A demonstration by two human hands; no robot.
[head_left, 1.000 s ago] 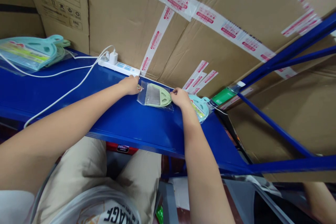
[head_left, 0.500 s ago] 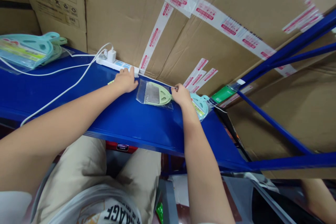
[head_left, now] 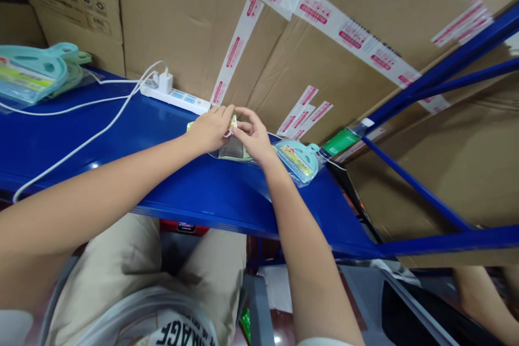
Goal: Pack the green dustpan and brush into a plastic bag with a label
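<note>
Both hands meet over a green comb in a clear plastic bag lying on the blue shelf. My left hand is closed around a small printed card, its fingers curled. My right hand pinches the same card from the right, and its palm covers much of the bag. A packaged light blue comb lies just right of my right hand.
A white power strip with a charger and white cables runs along the shelf's back. More packaged blue combs lie at the far left. Taped cardboard boxes stand behind. Blue rack beams cross at the right, beside a green packet.
My hands came together from the two ends of the bag. The left hand picked up a small card and brought it over the bag; the right hand moved left onto it.
</note>
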